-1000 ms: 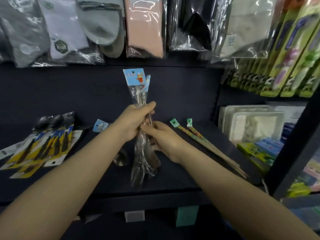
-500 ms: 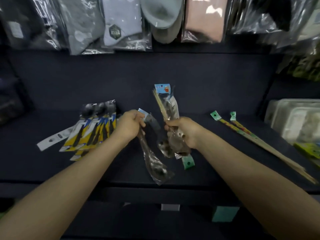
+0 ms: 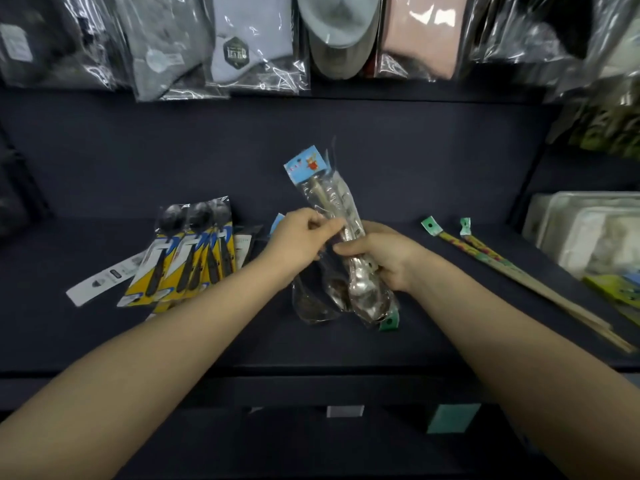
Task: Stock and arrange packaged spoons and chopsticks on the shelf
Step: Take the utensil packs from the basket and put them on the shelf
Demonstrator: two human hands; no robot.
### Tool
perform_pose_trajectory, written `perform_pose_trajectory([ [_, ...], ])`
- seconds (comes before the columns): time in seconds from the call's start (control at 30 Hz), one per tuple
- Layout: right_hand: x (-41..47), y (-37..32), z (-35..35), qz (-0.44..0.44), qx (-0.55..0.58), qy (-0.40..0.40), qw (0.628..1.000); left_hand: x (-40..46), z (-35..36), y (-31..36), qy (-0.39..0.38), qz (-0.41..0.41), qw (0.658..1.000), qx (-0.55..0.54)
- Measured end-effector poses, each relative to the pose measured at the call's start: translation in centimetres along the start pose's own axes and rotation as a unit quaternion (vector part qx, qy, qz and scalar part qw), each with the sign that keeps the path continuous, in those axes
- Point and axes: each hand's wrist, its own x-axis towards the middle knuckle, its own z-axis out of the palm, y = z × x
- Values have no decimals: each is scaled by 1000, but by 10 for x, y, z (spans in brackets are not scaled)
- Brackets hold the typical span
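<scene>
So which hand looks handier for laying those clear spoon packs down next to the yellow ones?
Probably the left hand: it lies nearer the yellow packs and pinches only the bundle's edge. The right hand grips the bundle's middle, farther away.

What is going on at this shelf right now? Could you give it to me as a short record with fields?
left hand: pinches the bundle's clear wrap
right hand: grips the bundle of bagged metal spoons
on shelf, left: carded black spoons, fanned out
on shelf, right: two packs of chopsticks, lying flat
above: hanging bagged socks
</scene>
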Motion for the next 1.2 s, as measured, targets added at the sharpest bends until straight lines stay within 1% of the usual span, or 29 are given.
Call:
perform_pose_trajectory([
  [0.07, 1, 0, 6, -15, -12, 1, 1000, -1, 2, 6, -1, 2, 1000, -20],
  [0.17, 5, -1, 2, 14, 62, 23, 998, 0, -6, 10, 4, -22, 998, -65],
  [0.27, 9, 1, -10, 58, 125, 73, 988, -6, -22, 4, 28, -68, 983, -166],
  [0.3, 9, 2, -13, 64, 122, 85, 987, -9, -27, 1, 35, -83, 977, -195],
  [0.37, 9, 4, -15, 71, 89, 79, 990, -14, -36, -4, 38, -103, 964, -240],
  [0.43, 11, 5, -11, 77, 50, 62, 994, -19, -40, -6, 43, -111, 961, -249],
  [0.5, 17, 5, -5, 84, -2, 66, 994, -22, -40, -7, 55, -109, 971, -208],
  [0.6, 26, 5, 5, 87, -88, 109, 986, -22, -37, -14, 59, -88, 988, -116],
  [0.63, 28, 4, 8, 79, -117, 124, 982, -20, -36, -18, 56, -83, 992, -77],
  [0.7, 31, 2, 10, 60, -159, 160, 972, -18, -35, -24, 45, -76, 995, 38],
  [0.73, 32, 1, 7, 47, -161, 170, 971, -17, -35, -25, 38, -72, 991, 105],
  [0.8, 28, -6, 3, 20, -125, 168, 978, -15, -33, -26, 35, -45, 973, 223],
  [0.83, 21, -12, 1, 10, -91, 155, 984, -15, -31, -24, 40, -16, 964, 264],
  [0.87, 14, -17, 0, 1, -52, 135, 990, -16, -29, -20, 48, 17, 958, 281],
  [0.9, 5, -22, 0, -9, -14, 108, 994, -17, -27, -13, 50, 43, 962, 267],
  [0.93, -4, -25, 0, -17, 14, 76, 997, -18, -24, -6, 43, 56, 976, 206],
  [0.97, -13, -28, 1, -22, 30, 44, 998, -20, -20, 3, 21, 47, 993, 107],
  [1.0, -20, -30, 2, -24, 36, 14, 999, -23, -16, 12, -15, 21, 1000, -11],
  [1.03, -26, -31, 5, -23, 35, -6, 999, -25, -11, 19, -45, -8, 992, -118],
  [1.07, -31, -31, 7, -18, 31, -18, 999, -26, -8, 25, -57, -25, 981, -182],
  [1.1, -35, -30, 9, -14, 28, -22, 999, -27, -5, 28, -53, -36, 977, -204],
  [1.2, -41, -24, 13, -35, -2, -5, 999, -30, -1, 35, -24, -57, 977, -206],
])
